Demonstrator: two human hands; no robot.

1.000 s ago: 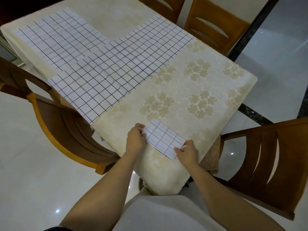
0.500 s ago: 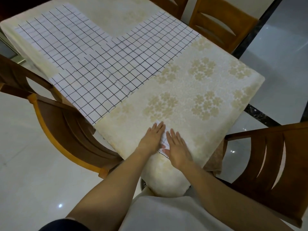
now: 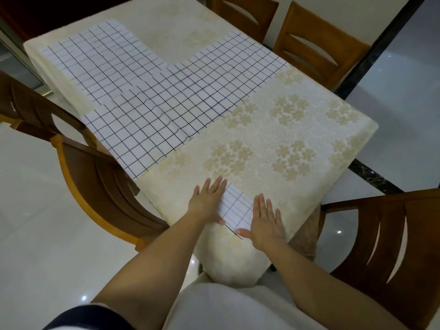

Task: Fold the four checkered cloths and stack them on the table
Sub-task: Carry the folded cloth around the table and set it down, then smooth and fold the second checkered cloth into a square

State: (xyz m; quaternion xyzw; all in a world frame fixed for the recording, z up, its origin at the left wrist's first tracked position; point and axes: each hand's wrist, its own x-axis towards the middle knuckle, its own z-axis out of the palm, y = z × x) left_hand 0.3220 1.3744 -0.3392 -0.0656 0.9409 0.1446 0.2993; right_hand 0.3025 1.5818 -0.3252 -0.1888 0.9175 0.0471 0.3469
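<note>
Presently: one folded cloth [image 3: 234,208] at 6 o'clock on the surface [image 3: 297,129], left hand [image 3: 206,200] and right hand [image 3: 265,222] flanking, fingers [image 3: 220,185] straight, seemingly flattening creases; unfolded cloths [image 3: 154,103] at 11 o'clock.

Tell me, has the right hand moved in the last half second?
Yes. The right hand has slid rightward from the middle of the folded cloth to its right end, nearer the right edge of the table.

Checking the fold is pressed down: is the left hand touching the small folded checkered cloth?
Touching. The head view shows the left hand lying flat, fingers straight, overlapping the left edge of the folded cloth with no gap.
</note>
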